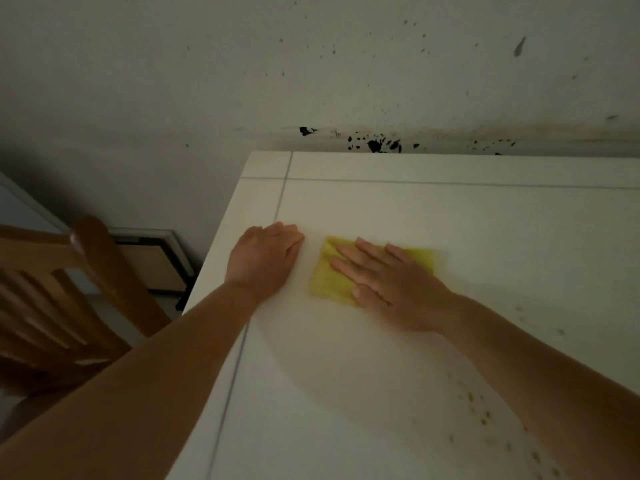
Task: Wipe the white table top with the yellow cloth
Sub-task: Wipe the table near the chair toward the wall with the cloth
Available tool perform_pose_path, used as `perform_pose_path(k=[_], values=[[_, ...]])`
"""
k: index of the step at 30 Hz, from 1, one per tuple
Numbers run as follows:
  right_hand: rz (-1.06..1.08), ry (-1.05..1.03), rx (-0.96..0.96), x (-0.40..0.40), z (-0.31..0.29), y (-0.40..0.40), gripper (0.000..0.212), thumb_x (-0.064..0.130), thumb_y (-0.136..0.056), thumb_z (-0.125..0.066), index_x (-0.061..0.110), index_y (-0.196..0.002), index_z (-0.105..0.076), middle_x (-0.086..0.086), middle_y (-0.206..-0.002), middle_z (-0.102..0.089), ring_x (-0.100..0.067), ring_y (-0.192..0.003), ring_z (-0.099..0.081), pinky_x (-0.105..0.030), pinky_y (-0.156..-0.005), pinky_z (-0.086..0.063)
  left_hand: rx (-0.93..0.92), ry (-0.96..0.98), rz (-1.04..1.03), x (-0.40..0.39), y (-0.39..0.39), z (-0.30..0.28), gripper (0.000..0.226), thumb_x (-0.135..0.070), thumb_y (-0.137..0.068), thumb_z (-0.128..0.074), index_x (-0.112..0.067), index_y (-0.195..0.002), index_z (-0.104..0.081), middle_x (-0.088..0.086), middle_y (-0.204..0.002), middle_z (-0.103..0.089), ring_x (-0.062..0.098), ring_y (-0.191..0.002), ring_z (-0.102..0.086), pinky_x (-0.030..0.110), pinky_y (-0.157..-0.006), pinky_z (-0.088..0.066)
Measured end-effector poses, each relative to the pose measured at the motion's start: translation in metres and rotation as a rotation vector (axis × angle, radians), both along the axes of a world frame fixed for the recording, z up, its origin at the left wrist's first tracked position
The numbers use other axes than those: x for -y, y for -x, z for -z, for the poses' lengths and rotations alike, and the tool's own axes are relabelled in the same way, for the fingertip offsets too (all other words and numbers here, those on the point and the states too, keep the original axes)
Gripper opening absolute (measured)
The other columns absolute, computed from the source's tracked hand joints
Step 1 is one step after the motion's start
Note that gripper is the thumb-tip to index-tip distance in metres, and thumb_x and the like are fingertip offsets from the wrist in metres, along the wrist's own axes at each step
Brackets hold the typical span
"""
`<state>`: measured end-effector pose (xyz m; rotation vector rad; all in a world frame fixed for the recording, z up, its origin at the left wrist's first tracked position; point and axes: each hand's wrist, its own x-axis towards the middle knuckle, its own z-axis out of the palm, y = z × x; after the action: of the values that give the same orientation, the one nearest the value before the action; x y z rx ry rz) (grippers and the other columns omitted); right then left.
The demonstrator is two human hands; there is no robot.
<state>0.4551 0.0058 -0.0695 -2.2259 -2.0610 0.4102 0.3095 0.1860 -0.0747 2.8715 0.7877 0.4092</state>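
A folded yellow cloth (329, 282) lies flat on the white table top (485, 220), left of the middle. My right hand (388, 282) presses down on the cloth with its fingers spread flat and covers most of it. My left hand (265, 256) rests on the table just left of the cloth, near the table's left edge, with its fingers curled under and nothing in it.
A wooden chair (69, 299) stands left of the table. The wall (311, 64) behind the table's far edge bears dark splatters. Small yellowish specks (481, 410) dot the table near my right forearm. A framed panel (156, 261) leans low against the wall.
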Motion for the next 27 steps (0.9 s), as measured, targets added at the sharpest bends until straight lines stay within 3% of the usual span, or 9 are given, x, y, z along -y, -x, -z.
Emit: perform_pose_path(k=[3,9,15,21,27], values=[[-0.084,0.006,-0.002,0.034,0.003,0.029,0.058,0.057,-0.089,0.001,0.041,-0.145,0.0,0.022,-0.15,0.009,-0.004,-0.137,0.013,-0.035,-0.111,0.004,-0.089,0.055,-0.069,0.012,0.001,-0.002,0.036,-0.024,-0.093,-0.035,-0.019,-0.122,-0.056,0.008,-0.138,-0.053,0.026,-0.127,-0.046,0.039,-0.106,-0.028],[-0.119,-0.007,-0.039,0.098,0.003,0.083,0.062,0.054,-0.087,0.005,0.039,-0.146,-0.005,0.018,-0.155,-0.001,-0.011,-0.142,0.005,-0.036,-0.111,0.007,0.045,0.127,-0.195,0.083,0.046,-0.005,0.035,-0.019,-0.088,-0.044,-0.019,-0.121,-0.054,0.011,-0.119,-0.055,0.032,-0.111,-0.046,0.041,-0.1,-0.032],[-0.147,0.0,-0.049,0.16,0.003,0.145,0.053,0.051,-0.095,-0.008,0.039,-0.146,-0.01,0.016,-0.156,-0.004,-0.012,-0.143,0.004,-0.039,-0.113,0.004,0.11,0.234,-0.225,0.159,0.107,-0.015,0.034,-0.015,-0.087,-0.045,-0.02,-0.12,-0.053,0.01,-0.117,-0.053,0.031,-0.109,-0.044,0.043,-0.096,-0.039],[-0.187,0.013,-0.072,0.221,0.0,0.216,0.055,0.051,-0.092,-0.005,0.04,-0.145,-0.011,0.019,-0.155,-0.001,-0.013,-0.143,0.005,-0.037,-0.11,0.007,0.133,0.321,-0.201,0.229,0.173,-0.018,0.036,-0.012,-0.09,-0.04,-0.02,-0.123,-0.05,0.005,-0.127,-0.054,0.024,-0.12,-0.043,0.039,-0.101,-0.038],[-0.181,0.029,-0.119,0.265,-0.004,0.263,0.06,0.055,-0.087,-0.002,0.041,-0.145,-0.01,0.022,-0.153,0.005,-0.01,-0.141,0.011,-0.036,-0.112,0.01,0.018,0.395,-0.118,0.286,0.21,-0.02,0.042,-0.013,-0.09,-0.037,-0.019,-0.132,-0.043,0.003,-0.14,-0.048,0.021,-0.13,-0.041,0.038,-0.109,-0.034]])
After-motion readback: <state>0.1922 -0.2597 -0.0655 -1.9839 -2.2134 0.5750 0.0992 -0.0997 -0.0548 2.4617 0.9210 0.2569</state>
